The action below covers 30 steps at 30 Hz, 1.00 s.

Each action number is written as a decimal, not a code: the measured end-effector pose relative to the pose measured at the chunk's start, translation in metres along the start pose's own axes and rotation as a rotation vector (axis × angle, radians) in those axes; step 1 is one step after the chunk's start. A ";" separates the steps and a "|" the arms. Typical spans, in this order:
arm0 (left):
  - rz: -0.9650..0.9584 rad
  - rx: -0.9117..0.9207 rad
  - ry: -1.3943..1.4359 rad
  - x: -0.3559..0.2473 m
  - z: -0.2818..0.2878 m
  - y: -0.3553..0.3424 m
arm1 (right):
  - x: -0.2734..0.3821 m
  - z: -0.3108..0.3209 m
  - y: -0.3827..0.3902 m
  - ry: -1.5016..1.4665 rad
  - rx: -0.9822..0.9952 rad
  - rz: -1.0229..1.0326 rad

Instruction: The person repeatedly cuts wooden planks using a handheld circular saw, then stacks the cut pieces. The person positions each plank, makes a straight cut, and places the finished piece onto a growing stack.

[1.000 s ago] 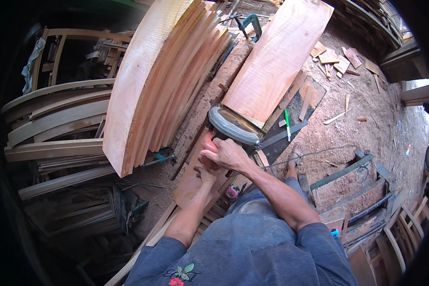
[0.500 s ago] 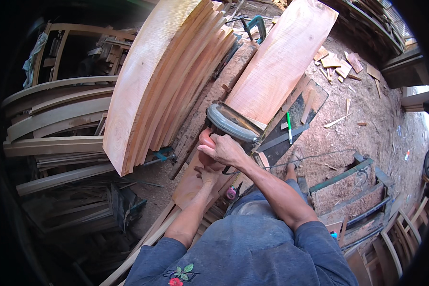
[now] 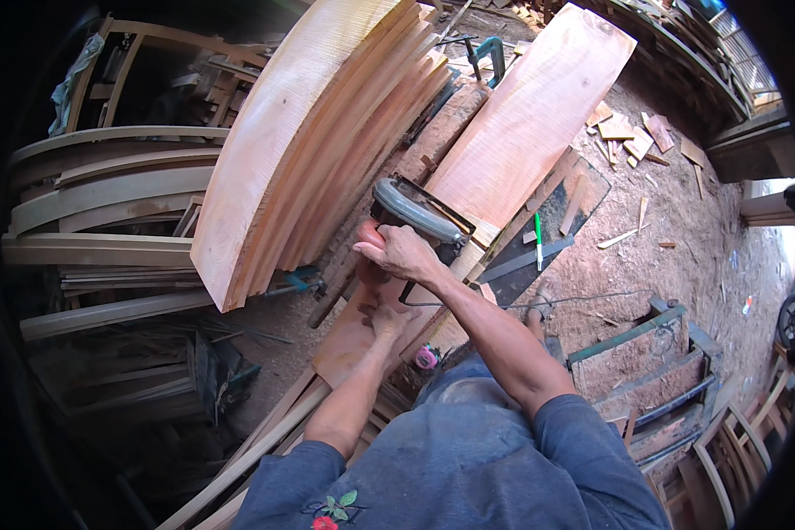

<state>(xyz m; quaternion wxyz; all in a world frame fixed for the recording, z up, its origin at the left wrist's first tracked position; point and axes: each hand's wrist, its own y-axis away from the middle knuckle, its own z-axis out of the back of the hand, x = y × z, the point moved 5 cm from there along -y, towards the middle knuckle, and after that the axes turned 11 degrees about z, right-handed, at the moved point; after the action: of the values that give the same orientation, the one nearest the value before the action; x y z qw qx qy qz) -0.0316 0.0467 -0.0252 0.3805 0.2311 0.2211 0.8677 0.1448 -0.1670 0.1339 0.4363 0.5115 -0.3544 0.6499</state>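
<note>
My right hand is closed round the orange-red handle of a circular saw with a curved grey blade guard. The saw sits across a long pale wooden board, which stretches away to the upper right and also shows on the near side of the saw. Just behind the saw, my left hand rests on the near part of that board, its fingers spread out. The blade is hidden by the guard.
Thick curved planks stand stacked to the left. A teal clamp is at the far end. A green marker lies right of the board. A pink tape measure is close to my body. Wood offcuts litter the floor.
The saw and my right hand have shifted slightly toward me and to the left along the board. My left hand's fingers now show flatter on the wood.
</note>
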 end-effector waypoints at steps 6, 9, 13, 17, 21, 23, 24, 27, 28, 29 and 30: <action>-0.005 0.035 0.031 -0.001 -0.006 -0.004 | 0.008 0.000 0.013 0.024 -0.023 0.020; 0.061 0.076 0.014 0.001 -0.010 -0.008 | 0.021 0.012 0.041 0.031 -0.024 0.010; 0.139 0.112 0.053 -0.005 -0.002 -0.002 | 0.042 0.056 0.109 -0.036 -0.058 0.010; 0.108 0.033 0.106 -0.015 0.022 0.016 | 0.062 0.123 0.187 0.035 -0.243 -0.025; 0.107 0.053 0.187 -0.015 0.029 0.024 | 0.076 0.191 0.277 -0.027 -0.571 -0.079; 0.080 0.037 0.167 -0.014 0.029 0.022 | 0.081 0.221 0.325 -0.063 -0.739 -0.097; 0.063 -0.002 0.142 -0.013 0.028 0.021 | 0.078 0.233 0.350 -0.141 -0.811 -0.193; 0.001 -0.011 0.195 -0.012 0.027 0.018 | 0.088 0.268 0.425 -0.232 -1.026 -0.138; 0.020 0.015 0.202 -0.011 0.025 0.017 | 0.088 0.276 0.451 -0.231 -1.101 -0.175; -0.001 0.001 0.207 -0.014 0.026 0.017 | 0.092 0.284 0.477 -0.189 -1.168 -0.153; -0.017 0.001 0.200 -0.019 0.027 0.018 | 0.093 0.292 0.504 -0.167 -1.225 -0.162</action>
<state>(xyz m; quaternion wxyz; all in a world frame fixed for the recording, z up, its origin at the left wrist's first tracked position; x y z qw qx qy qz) -0.0147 0.0270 0.0016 0.3639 0.1417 0.2601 0.8831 -0.2291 -0.5983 0.2831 0.6692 0.2426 -0.6559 0.2513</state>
